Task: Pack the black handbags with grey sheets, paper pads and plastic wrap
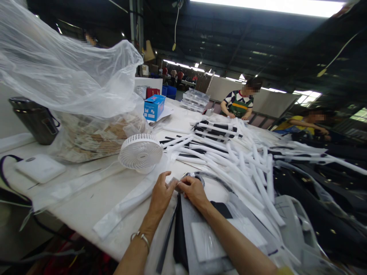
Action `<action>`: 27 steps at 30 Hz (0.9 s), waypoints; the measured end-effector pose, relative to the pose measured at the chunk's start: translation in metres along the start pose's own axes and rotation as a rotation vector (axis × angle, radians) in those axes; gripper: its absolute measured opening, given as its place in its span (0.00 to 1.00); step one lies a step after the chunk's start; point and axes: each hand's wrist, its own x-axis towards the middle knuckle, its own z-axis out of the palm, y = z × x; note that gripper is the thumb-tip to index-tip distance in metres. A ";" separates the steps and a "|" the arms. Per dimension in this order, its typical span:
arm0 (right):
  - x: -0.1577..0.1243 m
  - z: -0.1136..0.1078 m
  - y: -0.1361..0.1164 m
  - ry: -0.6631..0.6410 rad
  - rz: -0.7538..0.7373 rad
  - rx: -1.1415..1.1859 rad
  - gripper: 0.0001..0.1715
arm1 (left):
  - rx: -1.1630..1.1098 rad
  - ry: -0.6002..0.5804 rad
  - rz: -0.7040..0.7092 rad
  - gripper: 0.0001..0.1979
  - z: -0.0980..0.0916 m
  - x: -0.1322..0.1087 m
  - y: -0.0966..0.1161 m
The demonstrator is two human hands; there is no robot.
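My left hand [160, 194] and my right hand [193, 191] meet at the far end of a dark folded item inside a clear plastic bag [183, 229] that lies on the white table [94, 198] in front of me. Both hands pinch the bag's top edge, fingers closed on it. A roll of tape [197, 176] lies just behind my right hand. A bracelet sits on my left wrist. A white card [209, 238] lies on the packed item below my right forearm.
A small white fan [140, 152] stands just beyond my hands. A big clear bag of paper tags [86, 130] is at left, with a blue box [154, 107] behind. Several bagged white-and-black strips [237, 160] cover the right. Two people sit at the far side.
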 end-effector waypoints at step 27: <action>-0.004 0.001 0.002 -0.098 -0.172 -0.153 0.13 | -0.627 0.074 -0.165 0.19 -0.013 0.007 -0.004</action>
